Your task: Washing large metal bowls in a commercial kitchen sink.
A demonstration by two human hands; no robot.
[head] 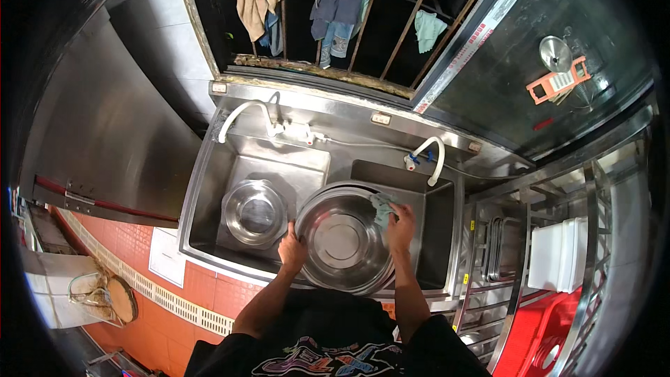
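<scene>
A large round stainless steel basin [337, 241] rests over the divider between two sink bowls, close in front of me. More than one rim shows at its edge, so basins seem to be stacked. My left hand [292, 250] grips the left rim, thumb up along the edge. In my right hand [401, 226] is a pale green cloth [382, 208], pressed against the basin's upper right inner wall near the rim. A smaller shiny metal bowl [255, 213] sits in the left sink bowl [212, 230].
White curved faucets [243, 111] [438, 159] rise behind both sink bowls. Cloths [335, 10] hang on window bars at the back. On the right stands a metal rack with trays [501, 248], white containers [557, 254] and a red basket [534, 330]. A drain grate [172, 298] crosses the floor.
</scene>
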